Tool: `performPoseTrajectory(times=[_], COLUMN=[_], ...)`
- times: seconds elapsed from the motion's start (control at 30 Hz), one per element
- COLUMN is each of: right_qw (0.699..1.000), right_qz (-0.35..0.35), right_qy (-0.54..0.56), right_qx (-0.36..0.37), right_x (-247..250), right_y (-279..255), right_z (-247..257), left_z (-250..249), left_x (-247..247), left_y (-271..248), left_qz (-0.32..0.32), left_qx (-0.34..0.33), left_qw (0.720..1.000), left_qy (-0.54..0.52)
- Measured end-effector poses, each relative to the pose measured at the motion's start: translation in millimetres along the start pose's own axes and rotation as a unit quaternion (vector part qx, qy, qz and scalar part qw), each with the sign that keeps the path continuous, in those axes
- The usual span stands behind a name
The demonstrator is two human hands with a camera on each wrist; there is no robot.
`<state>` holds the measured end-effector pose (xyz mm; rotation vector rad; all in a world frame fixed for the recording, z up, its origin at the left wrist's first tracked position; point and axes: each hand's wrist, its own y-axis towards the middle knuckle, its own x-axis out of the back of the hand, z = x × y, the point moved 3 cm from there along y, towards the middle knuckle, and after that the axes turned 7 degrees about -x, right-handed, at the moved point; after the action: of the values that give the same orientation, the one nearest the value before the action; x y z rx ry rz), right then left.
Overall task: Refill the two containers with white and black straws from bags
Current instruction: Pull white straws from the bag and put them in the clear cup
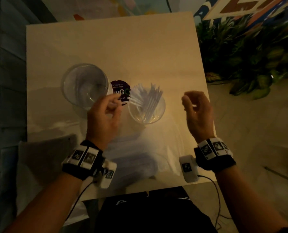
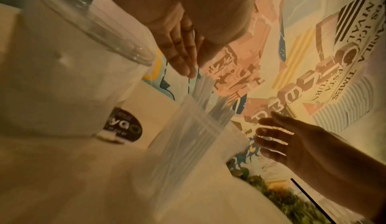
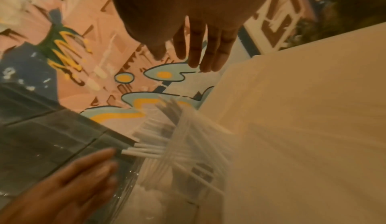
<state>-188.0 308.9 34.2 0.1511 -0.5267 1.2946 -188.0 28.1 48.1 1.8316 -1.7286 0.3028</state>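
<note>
Dim light, some blur. Far left on the table [image 1: 139, 47]: empty jar [image 1: 85, 85], clear, upright, nothing visible inside. Just right of it a dark round sticker [image 1: 120, 91] lies flat on the tabletop, between the two containers. Left hand [image 1: 104, 118] is raised over the gap between jar and cup, fingers loosely bent, fingertips near the sticker and close to the leftmost straw tips; wrist views show its fingers fairly straight and nothing gripped; whether a fingertip touches a straw cannot be told. Centre: clear cup [image 1: 146, 109], upright, holding white straws [image 1: 146, 98] that fan out above the rim, one bunch leaning left toward the left hand, the other standing toward the far side. The cup lies between the two hands, nearer the left one. Near side of the cup, a clear bag [image 1: 139, 153] lies flat on the table, reaching toward the table's near edge; contents not discernible. Right: right hand [image 1: 197, 113] is raised off the table, well right of the cup, fingers relaxed and slightly curled, holding nothing, apart from the straws. Far right, off the table: green plant [image 1: 249, 61].
</note>
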Motion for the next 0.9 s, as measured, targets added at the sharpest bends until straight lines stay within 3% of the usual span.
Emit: performPoseTrajectory(times=[0.07, 0.2, 0.33, 0.4, 0.53, 0.67, 0.77, 0.83, 0.9], right_qw=[0.998, 0.984, 0.964, 0.948, 0.900, 0.880, 0.885, 0.920, 0.964], right_qz=[0.031, 0.075, 0.164, 0.231, 0.310, 0.326, 0.314, 0.245, 0.155], right_qy=[-0.029, -0.087, -0.093, -0.086, -0.237, -0.250, -0.266, -0.248, -0.123], right_qx=[-0.047, -0.138, -0.186, -0.200, -0.194, -0.240, -0.219, -0.182, -0.181], right_x=[10, 11, -10, -28, -60, -74, -76, -68, -59], right_y=[-17, -57, -78, -79, -76, -80, -74, -63, -58], right_z=[-25, -77, -100, -104, -109, -121, -114, -107, -109], left_z=[0, 34, 75, 85, 91, 93, 92, 91, 91], left_x=[5, -4, -27, -36, -44, -46, -45, -44, -44], left_y=[-32, -101, -150, -160, -160, -162, -162, -163, -164], left_qz=[0.034, 0.204, 0.389, 0.438, 0.443, 0.435, 0.423, 0.416, 0.415], left_qx=[-0.011, 0.024, 0.096, 0.115, 0.131, 0.125, 0.125, 0.124, 0.125], left_qw=[0.999, 0.977, 0.895, 0.861, 0.851, 0.856, 0.863, 0.867, 0.868], left_qy=[0.016, 0.054, 0.194, 0.231, 0.250, 0.250, 0.246, 0.243, 0.242])
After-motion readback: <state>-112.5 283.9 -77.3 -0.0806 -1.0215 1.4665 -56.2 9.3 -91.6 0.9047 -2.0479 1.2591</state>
